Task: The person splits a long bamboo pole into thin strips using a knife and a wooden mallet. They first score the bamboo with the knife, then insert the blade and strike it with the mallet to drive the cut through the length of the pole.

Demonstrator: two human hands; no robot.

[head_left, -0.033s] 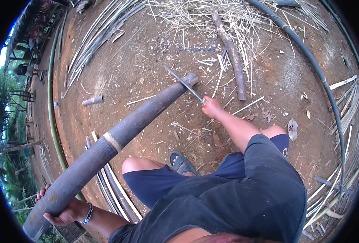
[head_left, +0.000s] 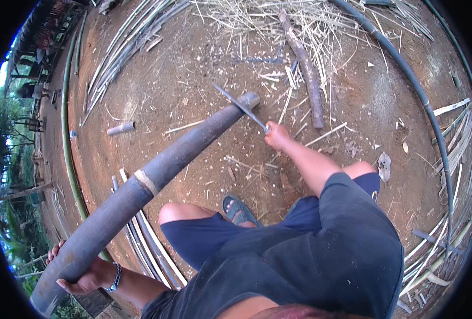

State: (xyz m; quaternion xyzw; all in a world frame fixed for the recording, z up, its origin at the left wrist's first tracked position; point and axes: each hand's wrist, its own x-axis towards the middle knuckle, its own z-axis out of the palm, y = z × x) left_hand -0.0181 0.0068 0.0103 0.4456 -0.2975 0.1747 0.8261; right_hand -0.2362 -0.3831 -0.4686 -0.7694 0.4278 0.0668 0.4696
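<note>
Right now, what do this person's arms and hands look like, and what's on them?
The left hand and right hand are ungloved. A silvery, chain-like bracelet circles the left wrist. Short, dark charcoal sleeves leave both forearms bare.

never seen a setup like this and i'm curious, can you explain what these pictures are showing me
There is no robot here, just a person's two bare hands. The view comes from a wide fisheye camera on their head, looking down, so straight edges bend near the rim. The left hand, with a bracelet at its wrist, grips the near end of a thick bamboo tube. The right hand holds a long, thin blade across the tube near its far end; whether it cuts in is hard to tell. On the dirt ground lie a short tube piece, a rough log and pale strips.
</note>
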